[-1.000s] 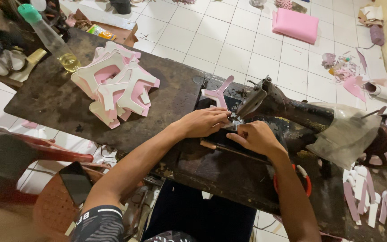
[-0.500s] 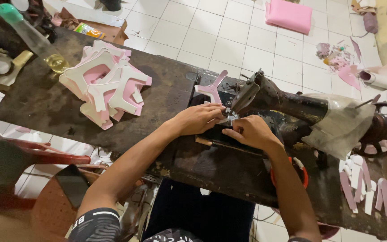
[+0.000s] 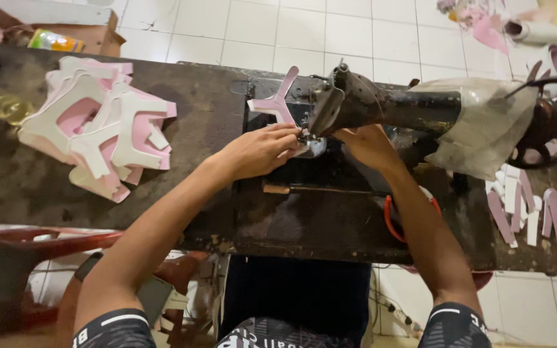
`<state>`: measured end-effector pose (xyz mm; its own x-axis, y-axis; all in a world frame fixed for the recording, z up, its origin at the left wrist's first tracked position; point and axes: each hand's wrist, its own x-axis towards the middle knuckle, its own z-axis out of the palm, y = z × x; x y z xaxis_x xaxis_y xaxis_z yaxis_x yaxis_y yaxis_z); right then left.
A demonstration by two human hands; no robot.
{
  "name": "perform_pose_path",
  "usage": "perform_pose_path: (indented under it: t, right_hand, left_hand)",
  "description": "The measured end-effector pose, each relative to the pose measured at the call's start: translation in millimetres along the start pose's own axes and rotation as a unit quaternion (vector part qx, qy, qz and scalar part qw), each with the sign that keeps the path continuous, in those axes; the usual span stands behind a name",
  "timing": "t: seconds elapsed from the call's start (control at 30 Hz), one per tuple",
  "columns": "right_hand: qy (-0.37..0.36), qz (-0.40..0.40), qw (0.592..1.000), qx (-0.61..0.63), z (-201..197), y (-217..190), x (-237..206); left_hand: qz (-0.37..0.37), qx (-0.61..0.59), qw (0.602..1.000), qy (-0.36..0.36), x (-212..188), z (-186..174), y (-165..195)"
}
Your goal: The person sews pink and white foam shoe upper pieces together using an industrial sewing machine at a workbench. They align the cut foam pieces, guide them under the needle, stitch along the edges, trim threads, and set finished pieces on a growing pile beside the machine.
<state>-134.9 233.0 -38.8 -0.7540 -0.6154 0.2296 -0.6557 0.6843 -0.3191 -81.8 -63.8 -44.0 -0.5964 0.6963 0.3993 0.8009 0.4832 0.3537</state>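
A black sewing machine stands on a dark worn table. A pink Y-shaped cut piece lies under its needle and sticks out toward the back. My left hand pinches the near end of that piece beside the needle plate. My right hand reaches under the machine's arm on the other side of the needle and rests on the bed; its fingertips are hidden.
A pile of pink and white cut pieces lies at the table's left. Loose pink and white strips lie at the right, near the handwheel. A clear plastic cover drapes the machine. White tiled floor lies beyond.
The camera has moved closer and more overhead. Both hands stay at the needle with the pink piece; my right hand has slid further under the machine's arm.
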Motion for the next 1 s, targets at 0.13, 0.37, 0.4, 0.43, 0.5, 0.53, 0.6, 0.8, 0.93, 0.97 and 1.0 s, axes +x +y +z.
perform_pose_path:
  t: [0.13,0.37,0.4,0.43,0.5,0.53,0.6,0.8,0.93,0.97,1.0]
  right_hand:
    - [0.117,0.192,0.659,0.718,8,5,3]
    - [0.066,0.073,0.636,0.765,14,8,-5]
    - [0.06,0.082,0.635,0.766,14,9,-6]
    - [0.054,0.091,0.634,0.766,15,10,-8]
    - [0.065,0.079,0.624,0.775,17,11,-11]
    - [0.07,0.075,0.618,0.779,18,12,-13]
    - [0.07,0.107,0.621,0.773,22,14,-15]
    - [0.076,0.123,0.645,0.751,28,16,-18]
    - [0.077,0.078,0.653,0.749,29,16,-20]
    - [0.071,0.099,0.653,0.747,29,16,-19]
    - [0.066,0.12,0.654,0.744,29,15,-19]
  left_hand:
    - [0.025,-0.032,0.998,-0.052,12,-13,-9]
    - [0.03,-0.058,0.996,-0.061,18,-17,-14]
    - [0.041,-0.046,0.997,-0.054,17,-16,-13]
    - [0.038,-0.042,0.997,-0.051,17,-16,-11]
    - [0.035,-0.033,0.998,-0.043,16,-17,-8]
    - [0.03,-0.028,0.999,-0.034,15,-17,-5]
    - [0.021,-0.015,1.0,-0.015,13,-18,2]
    - [-0.056,0.046,0.996,0.051,7,-3,40]
    - [-0.099,0.065,0.99,0.08,4,9,64]
    - [-0.109,0.065,0.989,0.081,4,11,69]
    - [-0.118,0.065,0.987,0.083,4,13,71]
